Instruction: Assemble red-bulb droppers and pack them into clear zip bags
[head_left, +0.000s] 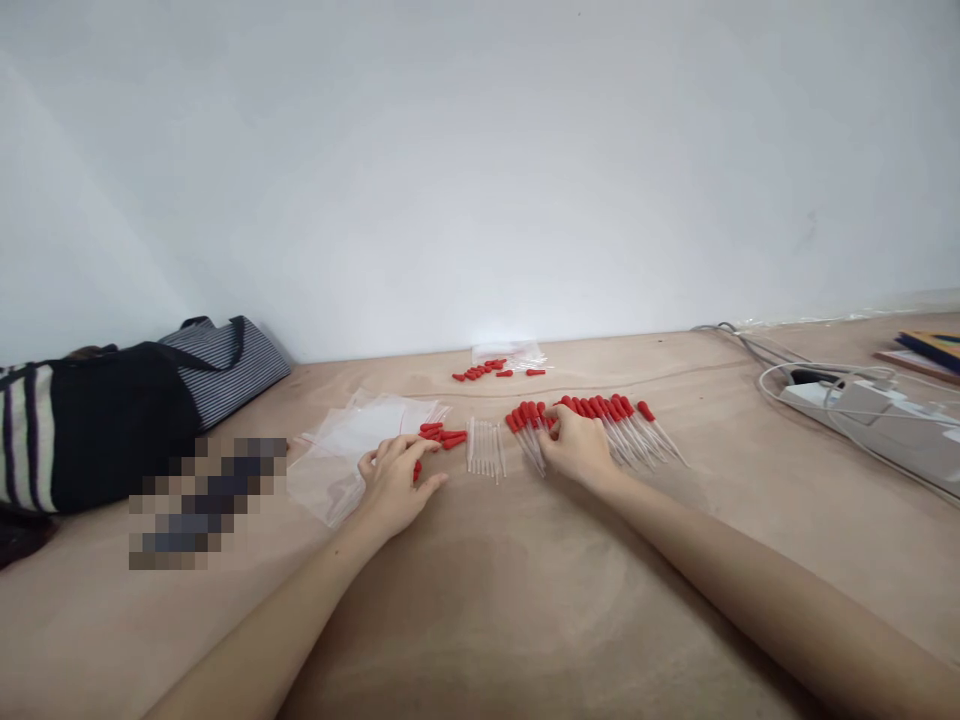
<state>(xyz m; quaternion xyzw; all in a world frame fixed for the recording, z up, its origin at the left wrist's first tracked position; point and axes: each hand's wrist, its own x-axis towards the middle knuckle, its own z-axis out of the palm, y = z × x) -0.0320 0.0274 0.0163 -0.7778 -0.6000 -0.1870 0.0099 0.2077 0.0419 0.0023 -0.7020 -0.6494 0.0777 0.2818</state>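
My left hand (399,482) hovers low over a small pile of red rubber bulbs (453,440), its fingers spread and thumb apart. Between my hands lies a row of clear glass dropper tubes (486,450) without bulbs, side by side. To their right, droppers with red bulbs fitted (611,412) are laid out in a slanting row, tips toward me. My right hand (576,445) is in among this row, its fingers closed at the red end of a dropper (541,418); the fingers partly hide it.
Clear zip bags (352,430) lie flat at the left. More red bulbs (480,370) and a small bag (517,353) are near the wall. A dark bag (112,420) and a striped bag (240,370) stand far left. At right, a white power strip (870,425) sits with cables.
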